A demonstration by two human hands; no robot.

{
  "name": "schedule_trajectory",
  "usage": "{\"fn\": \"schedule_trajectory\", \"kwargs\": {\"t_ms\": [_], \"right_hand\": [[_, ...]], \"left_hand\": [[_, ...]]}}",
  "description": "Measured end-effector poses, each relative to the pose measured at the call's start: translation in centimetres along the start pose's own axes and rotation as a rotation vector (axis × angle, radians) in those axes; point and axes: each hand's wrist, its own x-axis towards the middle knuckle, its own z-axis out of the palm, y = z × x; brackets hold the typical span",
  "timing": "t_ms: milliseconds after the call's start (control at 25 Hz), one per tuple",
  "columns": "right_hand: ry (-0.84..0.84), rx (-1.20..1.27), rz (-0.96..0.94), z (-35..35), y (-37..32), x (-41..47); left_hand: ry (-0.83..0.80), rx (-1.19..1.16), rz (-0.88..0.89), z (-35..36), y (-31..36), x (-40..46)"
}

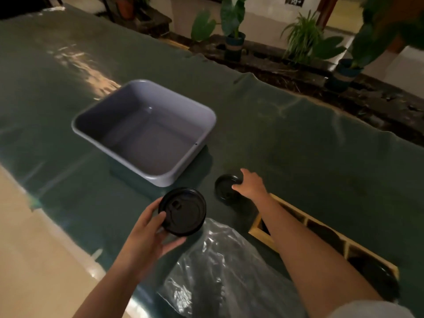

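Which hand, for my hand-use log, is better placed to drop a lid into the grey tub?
Probably left: left hand holds a black lid aloft beside the tub; right hand grips the tabletop lid.

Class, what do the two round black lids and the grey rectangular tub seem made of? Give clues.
Nearer round black lid and farther black lid: likely thin moulded plastic, semi-gloss; embossed rings show. Grey rectangular tub: probably plastic, satin; rounded one-piece rim, soft highlights.

Two bare forearms [298,239] come in from the bottom edge, ending in the left hand [146,230] and right hand [251,185]. A pale grey-white short sleeve [367,309] covers the right upper arm, visible only at the frame corner.
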Motion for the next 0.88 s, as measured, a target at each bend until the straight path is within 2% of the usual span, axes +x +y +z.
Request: {"fn": "schedule_trajectory", "kwargs": {"t_ms": [120,240,320,400,480,520,600,720,880], "right_hand": [[0.104,-0.091,0.073,2.1,0.1,1.1],[0.182,0.067,0.083,2.6,0.6,0.3],[0.237,0.251,0.108,1.4,0.8,-1.1],[0.316,0.574,0.143,-1.2,0.5,-3.5],[0.382,0.905,0.102,-4.1,0.0,-6.5],[0.396,0.965,0.055,-5.3,-0.3,-8.2],[0.409,0.898,0.003,-6.6,-1.0,-11.4],[0.479,0.635,0.019,-6.3,-1.9,-14.4],[0.596,0.368,0.013,-6.0,-1.5,-16.3]], "left_hand": [[-0.026,-0.002,-0.054,-0.7,0.0,2.2],[-0.081,0.036,-0.092,0.0,-0.1,4.0],[-0.118,0.075,-0.118,0.9,-0.1,4.9],[-0.154,0.112,-0.142,2.0,-0.1,5.6],[-0.191,0.141,-0.155,3.3,0.0,6.1],[-0.219,0.147,-0.16,4.0,0.1,6.2],[-0.294,0.156,-0.172,5.7,0.2,5.9],[-0.415,0.14,-0.19,8.1,0.3,4.9],[-0.491,0.172,-0.151,9.5,0.2,3.5]]}}
